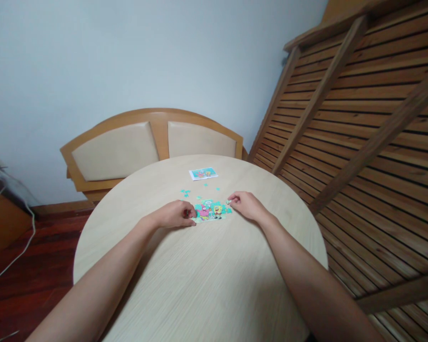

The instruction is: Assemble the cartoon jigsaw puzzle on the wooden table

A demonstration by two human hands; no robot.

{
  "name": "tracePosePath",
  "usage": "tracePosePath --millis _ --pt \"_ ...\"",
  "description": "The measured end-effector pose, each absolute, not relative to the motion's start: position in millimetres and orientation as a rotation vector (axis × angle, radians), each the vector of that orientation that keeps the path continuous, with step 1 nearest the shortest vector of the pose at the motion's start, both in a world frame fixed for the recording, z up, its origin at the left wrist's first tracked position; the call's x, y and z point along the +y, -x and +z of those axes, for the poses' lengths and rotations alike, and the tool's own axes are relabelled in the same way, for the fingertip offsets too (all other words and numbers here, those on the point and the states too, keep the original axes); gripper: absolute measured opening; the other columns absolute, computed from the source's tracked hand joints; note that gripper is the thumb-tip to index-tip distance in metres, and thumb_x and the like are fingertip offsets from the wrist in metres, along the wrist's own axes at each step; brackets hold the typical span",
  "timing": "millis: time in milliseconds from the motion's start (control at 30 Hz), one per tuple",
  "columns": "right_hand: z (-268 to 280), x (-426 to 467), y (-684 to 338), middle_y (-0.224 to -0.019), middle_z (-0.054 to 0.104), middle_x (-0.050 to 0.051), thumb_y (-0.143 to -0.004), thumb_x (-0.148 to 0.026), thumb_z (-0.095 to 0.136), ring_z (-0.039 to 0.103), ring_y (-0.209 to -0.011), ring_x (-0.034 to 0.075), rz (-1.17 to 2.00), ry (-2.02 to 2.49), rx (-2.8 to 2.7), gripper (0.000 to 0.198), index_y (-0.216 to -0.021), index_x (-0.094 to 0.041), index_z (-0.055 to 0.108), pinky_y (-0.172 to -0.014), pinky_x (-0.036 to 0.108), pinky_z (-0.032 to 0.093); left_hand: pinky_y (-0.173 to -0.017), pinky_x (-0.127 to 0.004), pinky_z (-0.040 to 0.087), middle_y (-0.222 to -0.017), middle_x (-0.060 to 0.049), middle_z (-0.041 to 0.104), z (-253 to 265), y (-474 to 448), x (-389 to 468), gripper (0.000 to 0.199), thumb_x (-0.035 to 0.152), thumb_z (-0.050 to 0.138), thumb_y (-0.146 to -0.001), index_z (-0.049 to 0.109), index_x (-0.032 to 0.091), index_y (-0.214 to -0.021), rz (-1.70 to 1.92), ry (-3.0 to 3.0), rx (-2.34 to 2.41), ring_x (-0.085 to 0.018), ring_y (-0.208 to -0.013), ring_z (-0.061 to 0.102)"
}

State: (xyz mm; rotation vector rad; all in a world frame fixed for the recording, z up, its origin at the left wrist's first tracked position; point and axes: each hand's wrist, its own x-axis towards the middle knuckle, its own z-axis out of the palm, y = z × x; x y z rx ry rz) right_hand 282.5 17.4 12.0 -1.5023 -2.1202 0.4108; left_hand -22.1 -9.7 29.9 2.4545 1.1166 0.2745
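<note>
A partly assembled jigsaw puzzle (207,211) with cartoon figures on a turquoise ground lies flat on the round table. My left hand (178,213) rests at its left edge, fingers curled and thumb against the border, covering that side. Just off the upper right corner, my right hand (248,205) pinches a small puzzle piece (228,202) between thumb and fingertips. Several loose turquoise pieces (185,193) are scattered above the puzzle, among them one single piece (218,189). Farther back lies a picture card (203,174) with a similar cartoon scene.
The pale round table (199,270) stands before a wooden headboard (157,116) with cream panels. A slatted wooden frame (342,123) leans close along the right side. White cables (32,228) hang at the left above a dark red floor (32,285).
</note>
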Motion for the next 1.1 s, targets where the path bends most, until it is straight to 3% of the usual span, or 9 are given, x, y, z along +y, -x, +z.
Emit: tracePosePath --millis 667,1100 --pt "9.4 19.3 -283.4 -0.088 0.076 0.005 -0.080 -0.019 0.063 0.065 -0.075 0.015 0.458 1.439 -2.164 0.021 -0.096 -0.018 0.076 -0.066 0.023 0.045 -0.063 -0.025 0.041 -0.079 -0.004 0.070 31.4 18.3 -12.4 0.022 0.035 0.064 -0.080 0.071 0.016 -0.087 0.299 -2.421 1.087 -0.015 -0.068 0.059" --pt "11.9 20.1 -294.1 -0.082 0.073 0.006 -0.079 -0.024 0.067 0.065 -0.075 0.016 0.854 1.301 -2.150 0.019 -0.093 -0.013 0.073 -0.069 0.024 0.049 -0.064 -0.023 0.040 -0.079 -0.003 0.071 29.7 17.8 -11.5 0.019 0.023 0.057 -0.081 0.072 0.015 -0.085 0.315 -2.489 1.054 -0.013 -0.068 0.060"
